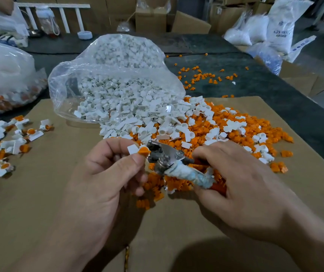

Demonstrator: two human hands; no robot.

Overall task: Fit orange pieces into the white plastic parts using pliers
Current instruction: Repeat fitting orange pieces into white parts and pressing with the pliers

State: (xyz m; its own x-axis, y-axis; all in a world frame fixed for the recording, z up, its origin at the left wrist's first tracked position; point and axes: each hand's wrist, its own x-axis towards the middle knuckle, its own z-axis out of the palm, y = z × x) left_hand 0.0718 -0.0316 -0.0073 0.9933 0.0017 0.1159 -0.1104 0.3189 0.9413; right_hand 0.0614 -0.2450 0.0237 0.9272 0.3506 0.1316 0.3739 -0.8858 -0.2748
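My left hand [106, 173] pinches a white plastic part [132, 149] with an orange piece [144, 150] seated in its end, held above the cardboard. My right hand [239, 183] grips the pliers [167, 156] by their cloth-wrapped handles. The metal jaws sit right against the orange piece. Behind the hands lies a heap of loose orange pieces [235, 134] mixed with white parts [157, 122] that spill out of a clear plastic bag [114, 75].
Fitted white-and-orange parts [2, 146] lie in a pile at the left on the cardboard sheet [59, 193]. Another clear bag [6, 79] sits at far left. Stray orange pieces [202, 77] dot the dark table beyond. Boxes and white sacks [278, 26] stand at the back.
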